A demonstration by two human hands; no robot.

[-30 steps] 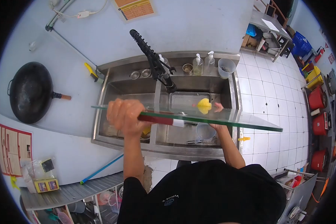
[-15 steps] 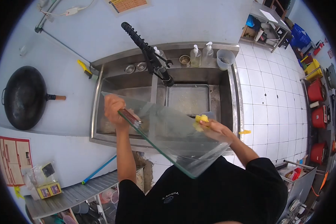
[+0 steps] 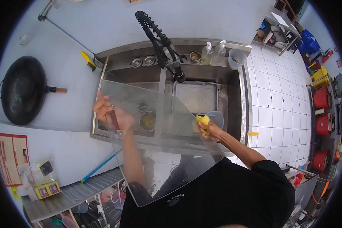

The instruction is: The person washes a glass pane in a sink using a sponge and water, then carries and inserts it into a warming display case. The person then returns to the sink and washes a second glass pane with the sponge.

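A large clear glass panel (image 3: 174, 159) hangs tilted over the front of the sink. My left hand (image 3: 121, 117) grips its left side, with fingers curled at a reddish-brown handle (image 3: 114, 119) fixed there. Part of that hand and my forearm show through the pane. At the panel's right edge, my right hand (image 3: 212, 131) is closed around a yellow sponge (image 3: 203, 120). Whether the sponge presses on the glass, I cannot tell. A round bowl-like item (image 3: 147, 121) shows through the pane in the left basin.
Behind the panel is a steel double sink (image 3: 247, 114) with a black spring faucet (image 3: 155, 38). A metal tray (image 3: 195, 97) and a translucent container (image 3: 216, 119) are in the right basin. Pump bottles (image 3: 207, 54) line the back ledge. Left is a black wok (image 3: 23, 91).
The glass panel has turned from a steep slant to face the camera more fully, its lower corner swinging left. My left hand has shifted slightly left; my right hand still holds the sponge.
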